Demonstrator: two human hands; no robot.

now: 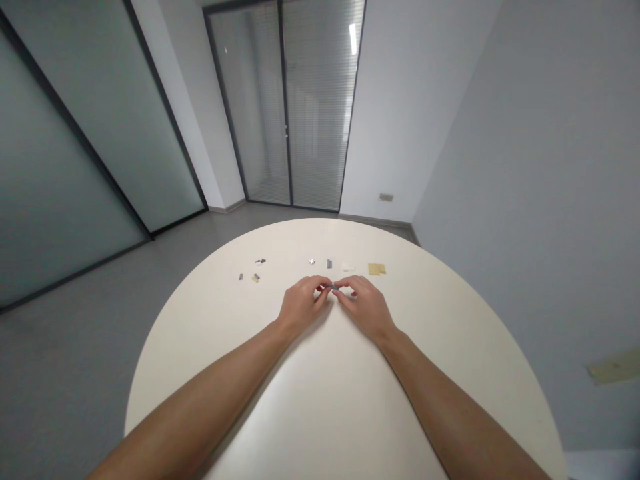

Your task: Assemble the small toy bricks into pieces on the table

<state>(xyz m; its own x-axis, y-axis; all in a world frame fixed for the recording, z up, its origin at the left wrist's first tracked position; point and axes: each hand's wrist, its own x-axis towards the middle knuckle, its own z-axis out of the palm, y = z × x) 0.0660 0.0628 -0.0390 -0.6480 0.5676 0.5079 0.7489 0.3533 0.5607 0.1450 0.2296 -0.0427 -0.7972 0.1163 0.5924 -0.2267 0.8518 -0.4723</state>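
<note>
Between my hands is a small dark grey piece, held just above or on the white round table. The fingertips of my left hand pinch its left end. On its right end, the thumb and forefinger of my right hand are closed. Just beyond them lies a small grey block, with a little silvery cluster to its left. Small white pieces lie beyond my right hand, beside yellowish squares.
Toward the table's left lie small dark parts, a tiny grey piece and a grey and yellowish piece. Past the table's far edge are a glass door and walls.
</note>
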